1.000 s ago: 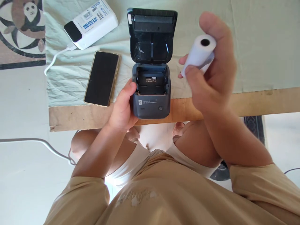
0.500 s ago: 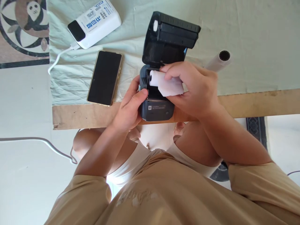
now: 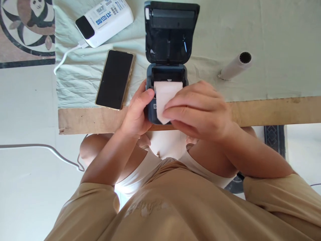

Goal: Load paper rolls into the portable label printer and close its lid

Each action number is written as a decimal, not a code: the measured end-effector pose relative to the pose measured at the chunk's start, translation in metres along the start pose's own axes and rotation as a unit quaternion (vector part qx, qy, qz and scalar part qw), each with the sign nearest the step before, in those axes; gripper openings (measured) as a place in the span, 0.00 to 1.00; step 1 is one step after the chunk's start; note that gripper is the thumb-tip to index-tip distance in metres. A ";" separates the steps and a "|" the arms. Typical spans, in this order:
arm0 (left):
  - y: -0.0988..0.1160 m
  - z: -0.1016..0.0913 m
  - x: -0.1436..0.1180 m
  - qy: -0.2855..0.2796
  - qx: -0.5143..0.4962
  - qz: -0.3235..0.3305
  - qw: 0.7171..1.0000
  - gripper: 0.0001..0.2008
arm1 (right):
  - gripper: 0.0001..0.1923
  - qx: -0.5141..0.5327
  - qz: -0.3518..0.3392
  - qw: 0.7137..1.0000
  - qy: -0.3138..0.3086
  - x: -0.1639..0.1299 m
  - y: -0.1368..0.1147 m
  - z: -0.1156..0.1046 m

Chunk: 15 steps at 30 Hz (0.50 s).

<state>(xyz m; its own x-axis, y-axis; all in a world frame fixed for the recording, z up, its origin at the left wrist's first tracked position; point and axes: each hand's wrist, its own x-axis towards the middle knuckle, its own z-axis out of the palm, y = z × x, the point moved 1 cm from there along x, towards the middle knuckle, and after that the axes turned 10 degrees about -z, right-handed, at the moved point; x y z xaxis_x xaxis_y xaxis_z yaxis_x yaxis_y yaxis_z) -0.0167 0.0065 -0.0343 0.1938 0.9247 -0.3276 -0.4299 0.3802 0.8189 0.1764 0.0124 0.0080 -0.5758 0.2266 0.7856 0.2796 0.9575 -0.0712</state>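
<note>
Loose paper (image 3: 166,93), bunched half a second ago in the right hand (image 3: 200,110) above the opening of the printer (image 3: 152,115), now lies flat from that opening down over the printer's front, and the lid (image 3: 169,42) has turned from a slant to stand square behind the opening. The paper looks light, thin and limp, likely to crease or tear under a hard tug; its lower end, cut to a blunt point, seems the best place to hold, pinched gently near the middle so that it runs straight. Right fingertips are together on that end, the thumb mostly hidden beneath them. The printer itself is probably stiff plastic, modest in weight and a little smooth, so a side grip low on the body should steady it better than the hinged lid. That is how the left hand (image 3: 136,113) has it, clamped on the printer's left side with the thumb at the opening's rim. Right of the printer lies a pale tube (image 3: 233,68); left of it lies a phone (image 3: 115,79), and beyond the phone, farther from the person than the printer's body, a white power bank (image 3: 110,20) with a cable (image 3: 66,56). Cloth (image 3: 283,50) spreads under the printer.
</note>
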 end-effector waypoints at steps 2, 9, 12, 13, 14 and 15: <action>0.001 -0.002 -0.001 -0.004 0.012 -0.008 1.000 0.25 | 0.13 0.007 -0.015 1.000 -0.022 -0.001 -0.005 0.000; -0.001 0.000 -0.002 -0.022 0.031 0.022 0.999 0.27 | 0.10 0.061 0.007 0.997 0.042 -0.003 0.014 -0.006; -0.001 0.001 -0.002 -0.020 0.045 0.032 0.998 0.34 | 0.18 0.075 0.110 0.980 0.147 -0.007 0.031 -0.009; -0.001 0.000 -0.002 -0.021 0.052 0.031 0.998 0.35 | 0.21 0.098 0.145 0.972 0.157 -0.009 0.035 -0.008; -0.001 0.000 -0.001 -0.022 0.058 0.030 0.998 0.36 | 0.23 0.130 0.175 0.964 0.154 -0.011 0.039 -0.007; -0.002 -0.001 -0.001 -0.023 0.064 0.028 0.997 0.36 | 0.22 0.157 0.196 0.956 0.153 -0.013 0.042 -0.006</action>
<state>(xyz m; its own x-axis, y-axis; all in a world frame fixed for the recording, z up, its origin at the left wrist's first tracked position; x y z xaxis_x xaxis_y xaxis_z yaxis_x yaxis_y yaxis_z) -0.0169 0.0052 -0.0360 0.2141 0.9415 -0.2601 -0.3248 0.3198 0.8901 0.1998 0.0484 -0.0016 -0.2089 0.5616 0.8006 0.1565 0.8273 -0.5395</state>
